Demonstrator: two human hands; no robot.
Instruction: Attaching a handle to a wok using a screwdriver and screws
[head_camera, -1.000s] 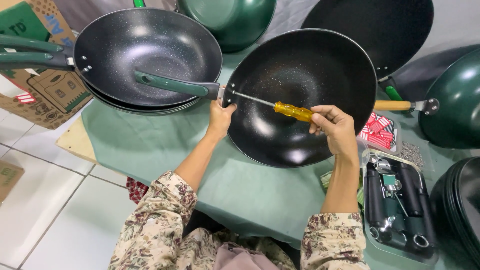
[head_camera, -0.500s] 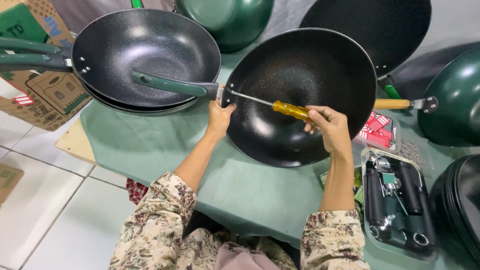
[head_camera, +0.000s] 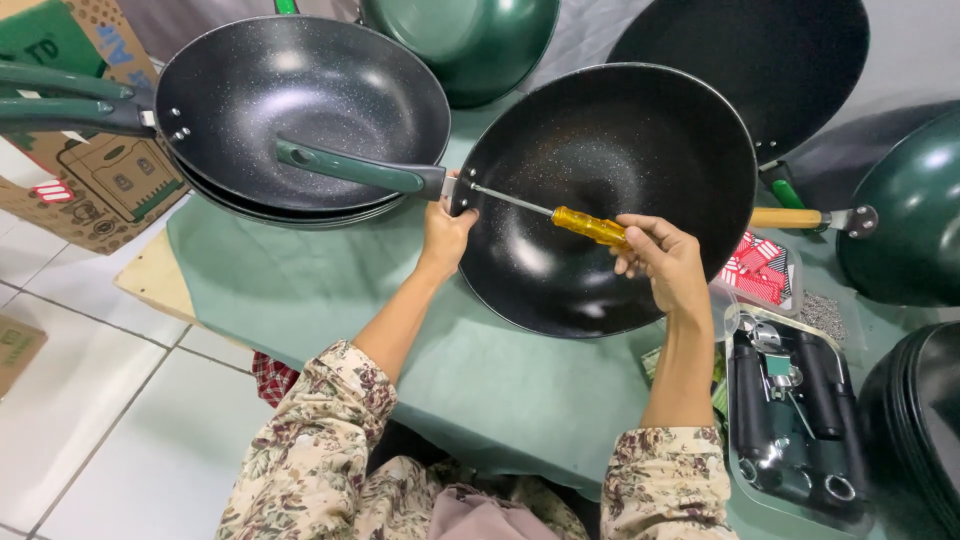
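While the left hand (head_camera: 445, 232) grips the wok's rim (head_camera: 470, 215) (stacked pans (head_camera: 300, 110) crowd alongside), the right hand (head_camera: 662, 262) pinches the screwdriver (head_camera: 590, 227).

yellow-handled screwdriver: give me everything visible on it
The screwdriver has a translucent amber-yellow handle, likely plastic, and a thin bright metal shaft. It lies nearly level across the inside of the black wok, tip at the rim where the green handle joins. The right hand grips its handle; the left hand steadies the rim beside the tip.
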